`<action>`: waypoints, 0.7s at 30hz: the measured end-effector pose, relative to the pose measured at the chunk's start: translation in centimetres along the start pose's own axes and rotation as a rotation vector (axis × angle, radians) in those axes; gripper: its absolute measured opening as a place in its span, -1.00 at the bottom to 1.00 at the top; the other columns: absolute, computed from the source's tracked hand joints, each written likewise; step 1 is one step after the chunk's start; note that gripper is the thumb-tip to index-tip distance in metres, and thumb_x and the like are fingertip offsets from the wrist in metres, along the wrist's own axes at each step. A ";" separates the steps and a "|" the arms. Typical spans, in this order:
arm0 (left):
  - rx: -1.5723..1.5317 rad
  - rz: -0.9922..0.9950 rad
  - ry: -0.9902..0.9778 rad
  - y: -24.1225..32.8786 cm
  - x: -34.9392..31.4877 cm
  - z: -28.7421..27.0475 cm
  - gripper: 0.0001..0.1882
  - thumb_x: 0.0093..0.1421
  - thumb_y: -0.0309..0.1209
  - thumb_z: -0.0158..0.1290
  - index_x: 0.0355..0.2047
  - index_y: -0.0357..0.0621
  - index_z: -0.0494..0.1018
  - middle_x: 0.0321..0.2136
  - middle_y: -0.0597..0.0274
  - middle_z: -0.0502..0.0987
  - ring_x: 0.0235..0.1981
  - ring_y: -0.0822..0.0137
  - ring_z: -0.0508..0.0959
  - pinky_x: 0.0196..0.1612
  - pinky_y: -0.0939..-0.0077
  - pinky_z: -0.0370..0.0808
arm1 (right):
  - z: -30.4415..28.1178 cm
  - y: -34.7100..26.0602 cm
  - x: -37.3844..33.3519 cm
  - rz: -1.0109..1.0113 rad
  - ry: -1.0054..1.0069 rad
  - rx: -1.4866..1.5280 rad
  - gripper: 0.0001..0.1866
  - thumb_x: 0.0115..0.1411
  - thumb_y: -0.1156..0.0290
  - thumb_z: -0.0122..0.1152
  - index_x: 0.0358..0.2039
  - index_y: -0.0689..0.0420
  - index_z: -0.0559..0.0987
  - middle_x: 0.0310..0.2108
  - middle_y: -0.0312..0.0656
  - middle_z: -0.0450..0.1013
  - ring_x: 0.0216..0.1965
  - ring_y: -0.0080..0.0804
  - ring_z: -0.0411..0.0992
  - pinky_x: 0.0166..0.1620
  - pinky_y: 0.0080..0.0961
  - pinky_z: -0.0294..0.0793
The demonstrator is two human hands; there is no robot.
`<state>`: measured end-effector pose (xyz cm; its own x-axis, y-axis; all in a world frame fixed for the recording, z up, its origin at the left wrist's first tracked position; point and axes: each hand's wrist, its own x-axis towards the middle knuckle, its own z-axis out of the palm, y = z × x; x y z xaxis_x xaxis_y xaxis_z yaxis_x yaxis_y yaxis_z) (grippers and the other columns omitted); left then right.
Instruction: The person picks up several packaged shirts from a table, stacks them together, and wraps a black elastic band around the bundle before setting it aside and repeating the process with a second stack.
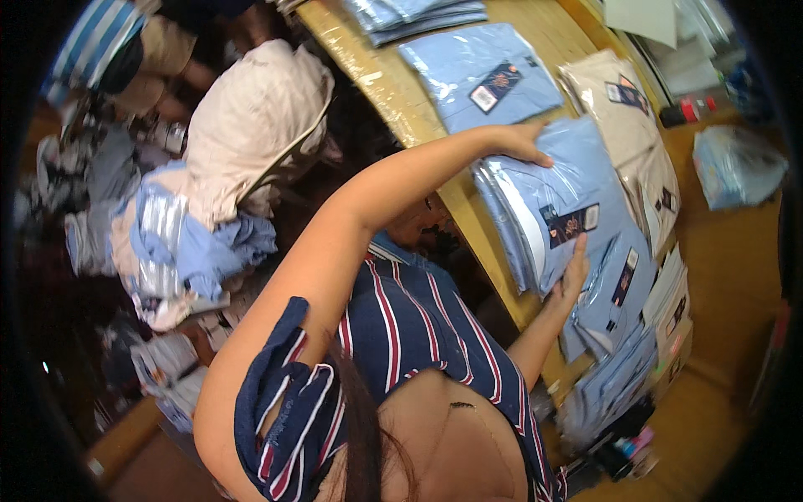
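A stack of folded light-blue shirts (552, 188) in clear plastic bags, the top one with a dark hang tag, lies at the table's near edge between my hands. My left hand (520, 144) grips its far end, thumb on top and the other fingers over the edge. At the near end, my right hand (572, 274) grips the same stack, thumb up beside the tag and the other fingers partly hidden at the side. Another bagged blue shirt (615, 289) lies close to my right hand. Beyond my left hand is a separate bagged blue shirt (456, 67).
Bagged beige shirts (627, 125) line the stack's right side. More blue bagged shirts (606, 385) lie at the near end of the wooden table (368, 63). A plastic bag (736, 167) and a dark bottle (687, 110) are farther right. A large cloth bundle (259, 117) and heaped garments stand left.
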<state>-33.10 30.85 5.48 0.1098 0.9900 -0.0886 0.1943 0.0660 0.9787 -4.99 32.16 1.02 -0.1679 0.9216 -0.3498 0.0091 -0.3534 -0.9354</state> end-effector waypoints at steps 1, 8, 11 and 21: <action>0.196 0.051 0.046 -0.3 0.5 0.3 -0.07 -0.16 -0.14 0.10 0.06 -0.34 -0.19 0.00 -0.24 0.04 0.04 0.05 0.10 0.06 0.45 0.06 | 1.2 -0.9 -0.9 -0.105 -0.007 -0.050 -0.38 0.03 0.06 -0.02 -0.09 0.35 0.19 -0.22 -0.10 0.30 -0.26 -0.38 0.32 -0.21 -0.56 0.29; 0.514 0.227 0.807 2.4 -12.9 -5.8 -0.38 -0.01 -0.29 -0.03 0.05 -0.05 -0.02 -0.20 -0.06 0.32 -0.20 0.09 0.36 -0.13 0.37 0.28 | 5.5 -6.7 -7.3 -0.826 0.408 -0.962 -0.28 -0.02 0.32 0.09 0.07 0.19 -0.06 -0.20 -0.06 0.26 -0.25 -0.33 0.27 -0.20 -0.45 0.25; 0.647 0.050 1.337 -3.6 -22.6 -9.5 -0.61 -0.04 -0.36 -0.02 -0.16 -0.10 0.26 -0.44 0.07 0.43 -0.37 0.19 0.41 -0.31 0.42 0.33 | 9.8 -5.6 -12.7 -0.929 -0.188 -0.684 -0.55 -0.04 0.53 0.02 -0.09 0.24 0.20 -0.33 -0.11 0.29 -0.39 -0.45 0.28 -0.32 -0.57 0.29; 1.162 -0.752 1.162 -22.0 -34.0 -8.5 -0.83 -0.18 -0.46 -0.02 -0.51 -0.11 0.26 -0.63 0.18 0.36 -0.57 0.19 0.41 -0.55 0.32 0.32 | 19.9 25.9 0.6 -0.518 -0.765 -1.057 -0.77 -0.02 0.56 -0.03 -0.28 0.14 0.38 -0.60 -0.20 0.34 -0.62 -0.56 0.31 -0.54 -0.59 0.32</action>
<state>-49.39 -3.23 -11.50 -0.8804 0.3994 0.2556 0.4415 0.8872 0.1342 -24.44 20.34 -22.37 -0.8653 0.4736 -0.1639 0.4521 0.5965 -0.6632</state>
